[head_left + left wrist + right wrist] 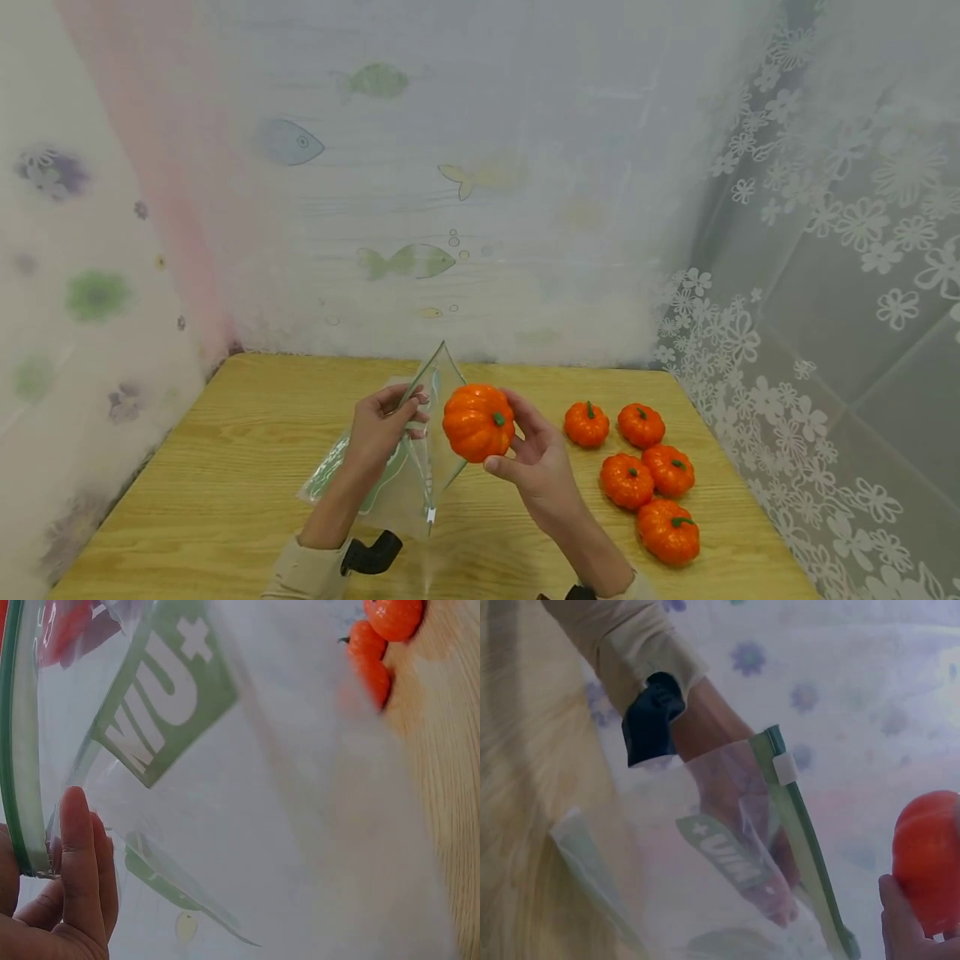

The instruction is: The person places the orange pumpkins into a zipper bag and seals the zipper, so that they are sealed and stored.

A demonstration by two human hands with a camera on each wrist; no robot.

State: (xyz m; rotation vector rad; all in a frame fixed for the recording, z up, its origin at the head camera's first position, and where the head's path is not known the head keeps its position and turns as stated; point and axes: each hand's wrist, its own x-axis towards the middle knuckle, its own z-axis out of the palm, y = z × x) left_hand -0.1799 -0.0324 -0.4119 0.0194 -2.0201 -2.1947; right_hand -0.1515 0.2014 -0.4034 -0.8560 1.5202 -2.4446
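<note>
A clear zip bag [408, 483] with green edging stands with its mouth spread, held at the rim by my left hand [381, 423]. In the left wrist view, the fingers of that hand [75, 877] lie along the bag's green zip edge [9, 750]. My right hand [542, 471] grips a small orange toy pumpkin [471, 423] with a green stem, right beside the bag's mouth. The right wrist view shows the pumpkin [926, 859] apart from the bag, whose green zip strip carries a white slider [784, 769].
Several more orange pumpkins [627, 482] lie grouped on the wooden table [225, 467], right of my right hand. Something flat, clear and green [326, 468] lies under my left wrist. Patterned curtains [525, 275] hang behind the table and at both sides.
</note>
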